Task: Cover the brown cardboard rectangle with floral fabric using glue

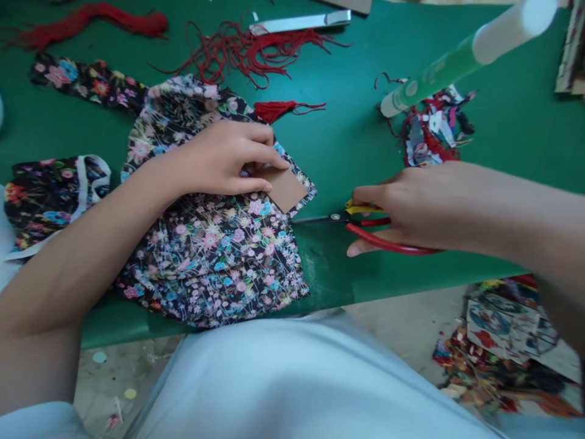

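On the green tabletop [503, 131], fingers of L hand [233, 155] held brown card [289, 191] against dk floral fabric [219, 256]; R of it, R hand [406, 207] fingers gripped scissors [336, 217], tip nr fabric's R edge.

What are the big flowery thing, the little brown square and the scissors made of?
Big flowery thing: fabric, maybe cotton, mostly matte; it wrinkles in soft folds.
Brown square: probably cardboard, since it looks flat, plain and dull.
Scissors: blades look like dark metal, meeting at a silvery pivot; the red handles seem smooth, perhaps plastic.
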Available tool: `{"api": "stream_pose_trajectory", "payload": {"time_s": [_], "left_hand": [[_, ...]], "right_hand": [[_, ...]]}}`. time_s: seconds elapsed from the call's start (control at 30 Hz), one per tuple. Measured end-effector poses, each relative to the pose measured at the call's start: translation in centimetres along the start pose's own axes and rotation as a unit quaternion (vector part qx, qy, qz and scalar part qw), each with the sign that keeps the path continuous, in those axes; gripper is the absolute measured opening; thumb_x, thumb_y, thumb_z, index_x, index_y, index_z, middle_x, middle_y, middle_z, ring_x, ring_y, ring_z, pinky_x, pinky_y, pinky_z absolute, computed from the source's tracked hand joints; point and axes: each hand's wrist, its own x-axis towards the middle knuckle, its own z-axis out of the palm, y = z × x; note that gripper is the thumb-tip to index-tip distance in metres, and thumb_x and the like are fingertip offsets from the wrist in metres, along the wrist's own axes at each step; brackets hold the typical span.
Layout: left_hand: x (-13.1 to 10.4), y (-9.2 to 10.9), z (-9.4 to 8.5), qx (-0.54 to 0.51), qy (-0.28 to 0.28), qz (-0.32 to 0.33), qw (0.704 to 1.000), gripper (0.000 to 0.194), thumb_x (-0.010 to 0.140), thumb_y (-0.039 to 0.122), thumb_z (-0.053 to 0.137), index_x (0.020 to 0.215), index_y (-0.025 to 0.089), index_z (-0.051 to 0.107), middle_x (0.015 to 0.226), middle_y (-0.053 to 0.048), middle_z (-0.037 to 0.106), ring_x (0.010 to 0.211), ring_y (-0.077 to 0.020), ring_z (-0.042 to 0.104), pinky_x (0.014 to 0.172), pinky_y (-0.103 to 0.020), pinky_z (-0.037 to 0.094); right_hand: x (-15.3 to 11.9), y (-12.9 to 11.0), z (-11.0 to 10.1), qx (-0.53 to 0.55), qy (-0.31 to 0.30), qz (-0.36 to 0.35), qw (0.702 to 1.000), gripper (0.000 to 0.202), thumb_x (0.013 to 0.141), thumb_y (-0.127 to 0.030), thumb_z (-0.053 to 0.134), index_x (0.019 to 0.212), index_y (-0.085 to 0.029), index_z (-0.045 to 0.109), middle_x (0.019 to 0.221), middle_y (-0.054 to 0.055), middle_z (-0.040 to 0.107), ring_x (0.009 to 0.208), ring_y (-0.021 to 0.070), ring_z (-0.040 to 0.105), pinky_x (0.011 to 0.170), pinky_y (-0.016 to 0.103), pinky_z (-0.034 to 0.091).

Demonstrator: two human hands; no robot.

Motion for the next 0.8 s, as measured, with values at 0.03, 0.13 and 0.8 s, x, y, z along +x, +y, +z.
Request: {"api": "stream_pose_trajectory", "payload": {"time_s": [0.03,0.13,0.8], "left_hand": [[0.0,0.0,-0.1,0.007,-0.003,-0.001,1.0,0.035,0.083,0.051,0.064,0.111,0.032,0.074,0.092,-0.009,0.071,0.082,-0.0226,0.066,0.064,-0.029,0.051],[0.1,0.1,-0.2,0.011,-0.005,-0.005,1.0,0.035,0.082,0.052,0.065,0.109,0.033,0.075,0.091,-0.009,0.071,0.081,-0.0233,0.066,0.064,-0.03,0.052],[0.0,0.3,-0.5,0.045,-0.022,-0.002,0.999,0.039,0.088,0.056,0.059,0.116,0.032,0.071,0.089,-0.006,0.071,0.085,-0.0215,0.064,0.065,-0.029,0.051]], "right_hand": [[-0.5,-0.3,0.6,0.0,0.012,0.0,1.0,0.072,0.076,-0.087,0.045,0.1,-0.022,0.063,0.065,0.008,0.065,0.055,0.0229,0.061,0.05,0.029,0.018],[-1.6,-1.7,1.9,0.009,0.037,0.009,0.999,0.062,0.084,-0.08,0.04,0.095,-0.021,0.057,0.077,0.01,0.069,0.061,0.0251,0.065,0.048,0.029,0.015],[-0.1,-1.5,1.0,0.09,0.012,-0.002,0.996,0.067,0.078,-0.084,0.046,0.094,-0.022,0.063,0.064,0.008,0.062,0.05,0.0195,0.053,0.05,0.029,0.021]]}}
